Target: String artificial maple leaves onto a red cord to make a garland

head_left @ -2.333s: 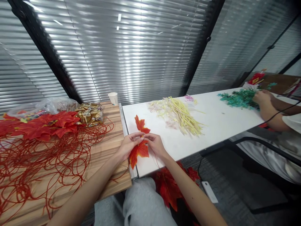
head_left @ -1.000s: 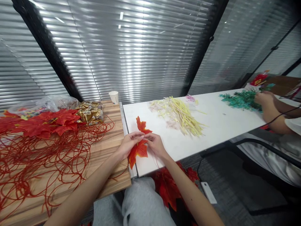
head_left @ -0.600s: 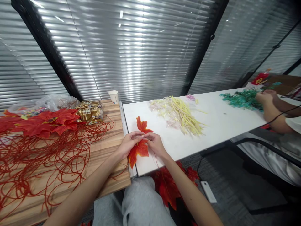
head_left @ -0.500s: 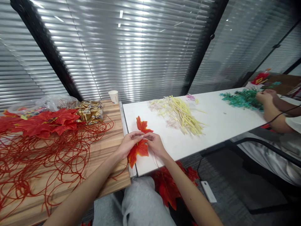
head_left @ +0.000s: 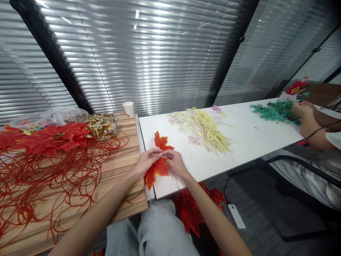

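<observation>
Over the near left corner of the white table, my left hand and my right hand meet, fingertips pinched together. Between them are red-orange artificial maple leaves: one leaf points away beyond my fingers, another leaf hangs toward me below them. Both hands are closed at the place where the leaves join; my fingers hide the stems there. A thin red cord trails down from beneath my right hand toward the table edge.
Tangled red cords, red maple leaves and a gold packet lie on the wooden table. A paper cup stands behind. Yellow strips lie rightward. Another person's hands hold green foliage.
My hands stay pinched at the leaves with hardly any movement. At the far right, the other person's hands have shifted slightly at the green foliage.
</observation>
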A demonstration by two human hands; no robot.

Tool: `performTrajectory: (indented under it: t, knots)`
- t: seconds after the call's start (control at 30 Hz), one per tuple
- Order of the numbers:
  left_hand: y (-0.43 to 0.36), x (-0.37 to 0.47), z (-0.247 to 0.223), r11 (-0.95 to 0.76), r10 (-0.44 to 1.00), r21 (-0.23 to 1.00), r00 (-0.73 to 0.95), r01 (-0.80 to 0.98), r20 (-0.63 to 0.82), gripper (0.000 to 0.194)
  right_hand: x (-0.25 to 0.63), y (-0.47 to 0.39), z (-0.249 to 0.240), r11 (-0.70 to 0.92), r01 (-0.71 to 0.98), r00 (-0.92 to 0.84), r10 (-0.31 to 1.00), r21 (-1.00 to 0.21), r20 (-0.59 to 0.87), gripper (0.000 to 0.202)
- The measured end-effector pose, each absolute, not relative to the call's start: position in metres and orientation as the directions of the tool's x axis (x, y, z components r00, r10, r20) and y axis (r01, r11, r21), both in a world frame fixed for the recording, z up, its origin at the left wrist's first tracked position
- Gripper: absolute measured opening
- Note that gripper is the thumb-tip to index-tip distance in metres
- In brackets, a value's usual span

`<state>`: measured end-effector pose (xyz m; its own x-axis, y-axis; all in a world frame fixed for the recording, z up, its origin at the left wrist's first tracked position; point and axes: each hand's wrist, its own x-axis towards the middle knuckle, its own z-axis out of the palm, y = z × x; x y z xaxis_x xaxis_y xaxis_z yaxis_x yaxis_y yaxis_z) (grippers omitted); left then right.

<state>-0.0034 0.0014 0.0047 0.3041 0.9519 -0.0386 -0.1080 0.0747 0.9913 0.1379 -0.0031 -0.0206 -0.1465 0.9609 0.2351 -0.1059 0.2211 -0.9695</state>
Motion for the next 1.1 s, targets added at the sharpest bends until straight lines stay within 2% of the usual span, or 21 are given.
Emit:
performTrajectory:
  t: [0.47, 1.1]
  knots:
    - [0.0028, -0.0045, 0.0028, 0.033, 0.944, 0.998, 0.329, -0.061, -0.011, 0.023, 0.1369, -0.0041, -0.018, 0.208, -0.125, -0.157, 0.961, -0.97, 0.227, 0.005]
    - [0.0006, -0.0029, 0.0078, -0.03, 0.932, 0.999, 0.362, 0.019, 0.021, 0.024, 0.1389, -0.0008, -0.0263, 0.259, -0.045, -0.173, 0.949, -0.965, 0.263, 0.007]
